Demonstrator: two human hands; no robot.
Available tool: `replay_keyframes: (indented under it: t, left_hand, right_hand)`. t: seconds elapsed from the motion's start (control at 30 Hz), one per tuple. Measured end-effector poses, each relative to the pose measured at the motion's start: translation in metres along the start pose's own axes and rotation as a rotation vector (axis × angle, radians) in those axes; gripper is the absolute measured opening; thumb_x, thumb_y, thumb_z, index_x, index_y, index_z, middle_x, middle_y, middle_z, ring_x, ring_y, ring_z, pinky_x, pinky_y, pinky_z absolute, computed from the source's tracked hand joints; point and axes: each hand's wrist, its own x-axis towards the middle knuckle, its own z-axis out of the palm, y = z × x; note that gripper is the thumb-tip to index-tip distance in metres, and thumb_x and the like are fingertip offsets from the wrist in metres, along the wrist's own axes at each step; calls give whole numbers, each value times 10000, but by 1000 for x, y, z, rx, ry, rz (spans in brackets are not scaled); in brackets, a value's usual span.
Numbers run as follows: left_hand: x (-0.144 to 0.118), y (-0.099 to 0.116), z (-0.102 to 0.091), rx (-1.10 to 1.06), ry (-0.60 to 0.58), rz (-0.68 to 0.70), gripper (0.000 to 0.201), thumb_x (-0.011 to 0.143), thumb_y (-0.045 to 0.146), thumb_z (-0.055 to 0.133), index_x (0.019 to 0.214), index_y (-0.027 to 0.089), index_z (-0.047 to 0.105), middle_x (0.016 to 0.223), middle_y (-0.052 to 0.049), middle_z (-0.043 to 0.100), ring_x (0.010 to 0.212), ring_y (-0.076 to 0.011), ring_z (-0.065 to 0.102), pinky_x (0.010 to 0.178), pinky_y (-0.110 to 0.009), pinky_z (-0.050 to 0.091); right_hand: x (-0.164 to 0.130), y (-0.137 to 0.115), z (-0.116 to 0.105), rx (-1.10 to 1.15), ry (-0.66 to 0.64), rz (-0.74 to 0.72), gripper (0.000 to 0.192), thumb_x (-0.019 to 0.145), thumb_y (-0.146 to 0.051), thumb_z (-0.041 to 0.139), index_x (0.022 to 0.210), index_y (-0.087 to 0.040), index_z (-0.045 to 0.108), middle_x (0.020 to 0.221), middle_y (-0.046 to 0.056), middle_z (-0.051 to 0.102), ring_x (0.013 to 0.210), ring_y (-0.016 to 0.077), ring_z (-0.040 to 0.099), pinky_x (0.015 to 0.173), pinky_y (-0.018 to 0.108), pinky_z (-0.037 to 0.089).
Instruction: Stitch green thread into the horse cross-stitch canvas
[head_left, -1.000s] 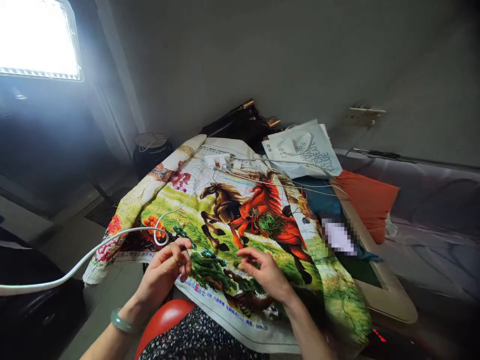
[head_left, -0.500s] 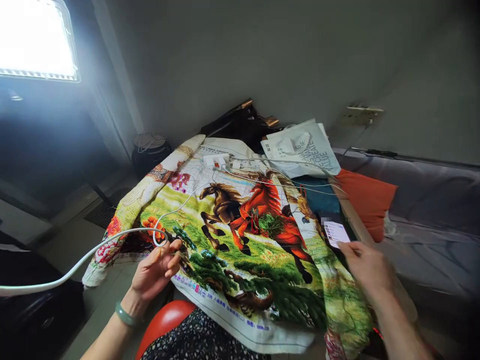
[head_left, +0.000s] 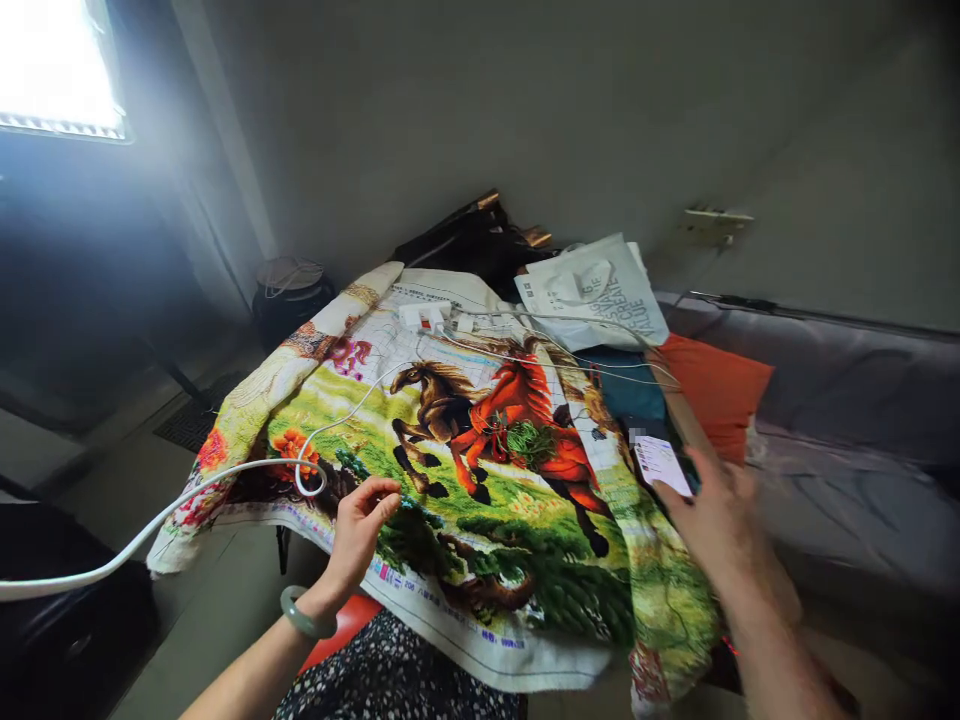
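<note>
My left hand (head_left: 366,525), with a green bangle on its wrist, hovers over the lower left of a large embroidery cloth (head_left: 525,500) with a horse picture. Its thumb and forefinger are pinched together; whatever is between them is too small to make out. My right hand (head_left: 724,525), slightly blurred, is at a phone (head_left: 661,466) with a lit screen, right of the cloth. The thumb lies at the phone's near edge and the fingers at its right side. A tangle of green thread (head_left: 529,443) lies on the red horse.
A white cable (head_left: 142,535) loops in from the left to a white power strip (head_left: 424,317) on the cloth. Behind are a pale bag (head_left: 592,290) and black bags (head_left: 480,235). An orange cloth (head_left: 716,390) lies at the right. A bright lamp (head_left: 56,65) shines upper left.
My left hand has moved right, away from the cable loop, and turned, its fingers now pinched. My right hand has spread and shifted around the phone, which lies at a slightly different angle.
</note>
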Motion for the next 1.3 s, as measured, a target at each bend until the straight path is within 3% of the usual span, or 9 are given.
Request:
replay_keyframes:
  t: [0.03,0.1,0.23,0.47,0.7,0.93,1.13,1.23,1.3]
  left_hand:
    - [1,0,3,71,-17,65,236,754,410,852,810,193,777,794,-59,676,754,-194,570,722,-304,442]
    - [4,2,9,171,-90,171,154,789,366,825,809,217,792,818,-69,695,780,-212,593,753,-316,451]
    - [14,3,20,242,-234,256,123,834,355,790,832,235,810,865,-101,725,825,-247,640,791,-335,464]
    - [61,-10,56,384,-339,389,89,848,300,762,818,232,810,813,-94,684,778,-240,599,749,-324,421]
    - [124,0,117,1042,-443,426,192,938,206,632,950,232,822,981,-95,688,1008,-269,590,928,-392,392]
    - [140,-1,158,1304,-560,450,234,970,258,603,1110,181,774,1220,-155,663,1184,-320,550,964,-443,395]
    - [126,11,154,1218,-545,487,198,998,198,523,996,147,714,1151,-154,690,1135,-307,591,953,-441,432]
    - [102,16,138,1027,-676,538,167,994,173,527,941,166,685,966,-95,710,958,-239,641,875,-352,464]
    - [82,17,127,904,-810,628,170,991,156,522,911,175,672,897,-63,701,857,-197,645,801,-298,470]
  right_hand:
    - [-5,-26,1,38,1,1,542,862,-589,521,1096,-150,736,1117,236,655,865,295,625,716,398,452]
    - [-11,-68,2,190,-83,-21,418,890,-527,506,935,-183,739,965,162,711,787,254,647,765,382,499]
    - [-15,-103,-2,373,-138,56,383,881,-511,525,754,-202,713,795,120,735,760,255,675,791,375,534]
    - [-10,-100,-8,466,-163,203,404,832,-535,554,798,-180,743,805,115,755,724,243,685,741,343,545]
    - [-14,-99,-8,518,-102,276,449,785,-572,594,794,-165,782,793,120,759,717,249,695,739,346,554]
    - [-27,-89,-15,558,-111,392,494,760,-621,619,818,-161,789,818,133,766,735,272,704,752,373,553]
    - [-39,-92,-14,588,-97,419,461,786,-582,627,853,-150,772,803,130,750,747,269,702,735,372,563]
    - [-47,-113,-12,663,-101,337,399,822,-494,654,982,-146,767,1008,155,762,794,240,708,747,351,579]
    - [-53,-137,-11,787,-211,214,367,851,-410,663,1104,-157,749,1248,173,708,855,213,714,781,333,589]
